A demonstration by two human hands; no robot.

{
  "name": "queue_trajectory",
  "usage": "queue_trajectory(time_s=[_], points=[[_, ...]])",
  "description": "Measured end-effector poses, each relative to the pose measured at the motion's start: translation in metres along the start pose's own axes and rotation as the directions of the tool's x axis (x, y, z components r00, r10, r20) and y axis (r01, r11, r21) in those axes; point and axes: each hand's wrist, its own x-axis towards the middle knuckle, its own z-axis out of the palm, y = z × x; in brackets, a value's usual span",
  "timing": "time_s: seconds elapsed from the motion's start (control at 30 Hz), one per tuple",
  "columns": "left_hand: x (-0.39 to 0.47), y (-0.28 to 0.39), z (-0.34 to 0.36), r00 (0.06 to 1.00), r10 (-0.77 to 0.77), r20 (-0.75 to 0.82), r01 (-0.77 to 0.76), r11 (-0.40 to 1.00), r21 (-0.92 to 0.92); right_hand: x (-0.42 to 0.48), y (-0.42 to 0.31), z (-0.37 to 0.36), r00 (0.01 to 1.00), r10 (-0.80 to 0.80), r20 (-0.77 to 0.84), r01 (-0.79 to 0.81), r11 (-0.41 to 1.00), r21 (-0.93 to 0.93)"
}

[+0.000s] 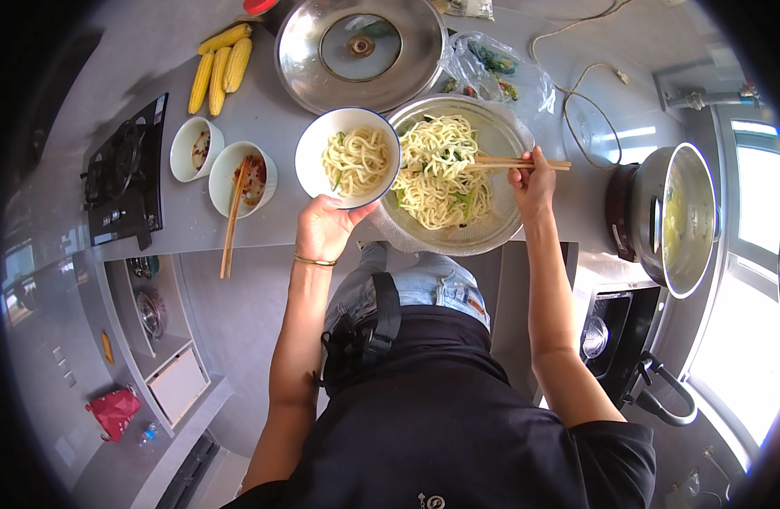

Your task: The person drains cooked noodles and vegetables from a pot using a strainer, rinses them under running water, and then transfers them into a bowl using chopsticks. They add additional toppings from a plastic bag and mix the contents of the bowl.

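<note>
My left hand (pixel 326 224) grips the lower rim of a white bowl with a dark blue edge (pixel 307 153), which holds a portion of noodles (pixel 358 159) with bits of green. Right beside it, a metal mesh colander (pixel 453 245) carries a larger heap of noodles (pixel 447 197) mixed with green leaves. My right hand (pixel 534 181) is closed around a pair of wooden chopsticks (pixel 501 163). Their tips reach into the noodles above the colander, and a clump appears caught on them. Noodles hide the exact ends of the chopsticks.
Two white bowls (pixel 181 153) with red sauce stand on the left; chopsticks (pixel 229 235) lean in one. Behind are corn cobs (pixel 218 70), a large metal lid (pixel 301 57) and a plastic bag of vegetables (pixel 492 63). A pot (pixel 699 216) stands right, a gas stove (pixel 126 172) far left.
</note>
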Motion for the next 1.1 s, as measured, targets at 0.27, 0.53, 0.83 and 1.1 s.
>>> queue_trajectory(time_s=[0.27,0.53,0.83,1.1], points=[[0.001,0.012,0.001,0.994,0.105,-0.028,-0.100,0.986,0.135,-0.015,-0.026,0.011,0.994,-0.002,0.113,-0.009,0.995,0.096],[0.013,0.009,0.009,0.979,0.156,-0.131,-0.102,0.934,0.344,-0.073,-0.097,0.075,0.960,-0.154,0.233,0.139,0.987,0.077],[0.037,-0.023,0.013,0.997,0.042,-0.068,-0.027,0.976,0.218,-0.131,-0.118,0.132,0.799,-0.371,0.473,0.491,0.856,-0.159],[0.020,-0.024,0.015,0.992,-0.095,0.088,0.089,0.994,0.070,-0.123,-0.151,0.068,0.659,-0.509,0.553,0.662,0.742,-0.107]])
